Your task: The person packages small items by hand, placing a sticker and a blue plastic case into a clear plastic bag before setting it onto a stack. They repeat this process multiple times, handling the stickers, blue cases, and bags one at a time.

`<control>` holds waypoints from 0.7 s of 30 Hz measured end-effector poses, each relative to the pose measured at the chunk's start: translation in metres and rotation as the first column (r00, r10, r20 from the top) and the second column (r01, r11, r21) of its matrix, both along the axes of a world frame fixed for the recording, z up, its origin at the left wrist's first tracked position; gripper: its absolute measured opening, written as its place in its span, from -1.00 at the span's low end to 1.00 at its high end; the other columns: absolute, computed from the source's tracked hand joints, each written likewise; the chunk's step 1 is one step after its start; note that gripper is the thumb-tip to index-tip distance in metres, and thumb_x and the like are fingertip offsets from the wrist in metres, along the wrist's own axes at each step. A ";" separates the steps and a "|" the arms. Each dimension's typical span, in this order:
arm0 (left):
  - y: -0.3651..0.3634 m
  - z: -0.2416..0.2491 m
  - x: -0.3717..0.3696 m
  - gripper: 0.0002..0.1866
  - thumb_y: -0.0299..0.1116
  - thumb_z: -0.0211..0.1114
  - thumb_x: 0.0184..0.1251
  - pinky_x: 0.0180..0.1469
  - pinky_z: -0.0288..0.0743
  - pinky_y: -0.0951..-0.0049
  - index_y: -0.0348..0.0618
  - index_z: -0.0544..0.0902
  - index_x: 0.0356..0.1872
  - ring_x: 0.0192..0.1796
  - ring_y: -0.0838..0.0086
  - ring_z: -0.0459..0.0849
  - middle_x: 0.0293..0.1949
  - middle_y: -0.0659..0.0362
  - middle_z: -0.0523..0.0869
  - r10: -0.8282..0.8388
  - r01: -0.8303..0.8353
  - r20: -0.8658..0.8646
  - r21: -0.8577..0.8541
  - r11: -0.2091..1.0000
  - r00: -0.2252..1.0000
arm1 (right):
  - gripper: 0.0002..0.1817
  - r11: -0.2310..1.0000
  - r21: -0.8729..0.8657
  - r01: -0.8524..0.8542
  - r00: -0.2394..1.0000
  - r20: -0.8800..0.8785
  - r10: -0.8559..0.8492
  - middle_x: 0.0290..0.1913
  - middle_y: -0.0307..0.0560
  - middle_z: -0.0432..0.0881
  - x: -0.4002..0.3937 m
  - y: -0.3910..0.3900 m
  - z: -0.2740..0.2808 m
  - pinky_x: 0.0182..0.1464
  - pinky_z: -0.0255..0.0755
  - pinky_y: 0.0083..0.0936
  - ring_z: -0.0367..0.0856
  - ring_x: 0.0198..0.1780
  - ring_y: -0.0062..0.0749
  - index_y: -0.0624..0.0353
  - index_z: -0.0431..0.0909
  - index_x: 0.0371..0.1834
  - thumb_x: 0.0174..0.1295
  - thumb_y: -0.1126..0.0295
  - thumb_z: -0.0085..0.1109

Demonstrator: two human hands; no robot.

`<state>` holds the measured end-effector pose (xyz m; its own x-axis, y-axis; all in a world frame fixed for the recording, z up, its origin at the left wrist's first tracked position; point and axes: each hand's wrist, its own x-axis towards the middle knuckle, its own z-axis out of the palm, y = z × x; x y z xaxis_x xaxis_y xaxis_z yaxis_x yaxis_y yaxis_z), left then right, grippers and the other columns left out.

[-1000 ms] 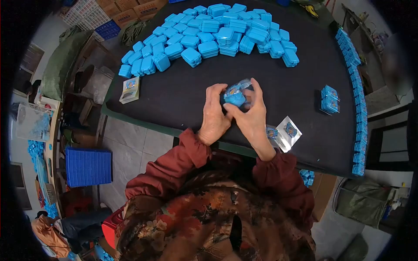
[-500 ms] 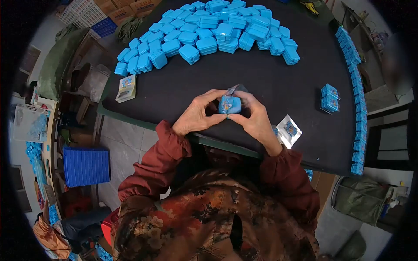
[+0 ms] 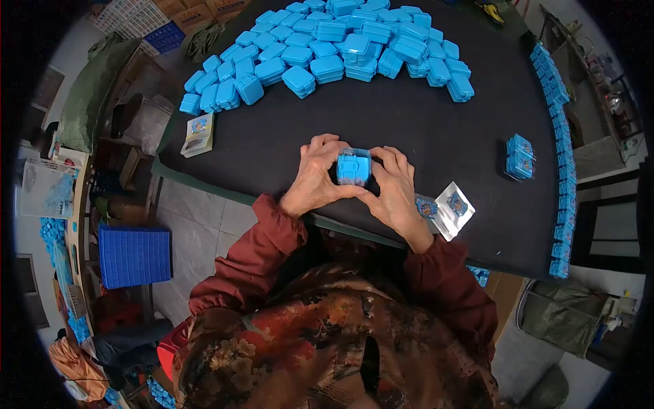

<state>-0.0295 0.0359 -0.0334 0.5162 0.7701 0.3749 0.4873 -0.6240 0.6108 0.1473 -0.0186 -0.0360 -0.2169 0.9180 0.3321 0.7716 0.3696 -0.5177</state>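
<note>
A small blue box with a latch is held between my two hands near the table's front edge. Clear plastic seems to show around its rim. My left hand grips its left side, fingers curled behind and thumb in front. On the right side, my right hand presses with bent fingers. Beside my right wrist lie a white-backed sheet with a blue sticker and another blue printed piece. Farther right stand a few blue boxes with printed lids.
Plain blue boxes form a large pile at the back of the black table. Printed boxes line its right edge. A sticker booklet lies at the left. A blue crate stands beyond the left edge.
The box has turned in my hands: its printed face showed before, and its plain latch side shows now. My fingers have shifted around it, and the view has moved slightly.
</note>
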 end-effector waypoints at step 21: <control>-0.052 0.067 0.023 -0.48 -0.53 0.46 -0.19 -0.32 0.48 0.33 -0.33 0.39 -0.15 -0.22 0.14 0.55 -0.19 -0.03 0.43 -0.087 0.081 0.124 0.048 0.996 0.988 | -0.31 0.920 -0.357 -0.164 0.227 -0.921 -0.317 0.04 -0.03 0.46 0.006 -0.051 0.054 0.12 0.34 -0.47 0.45 0.05 -0.43 0.24 0.14 0.28 0.06 0.54 0.23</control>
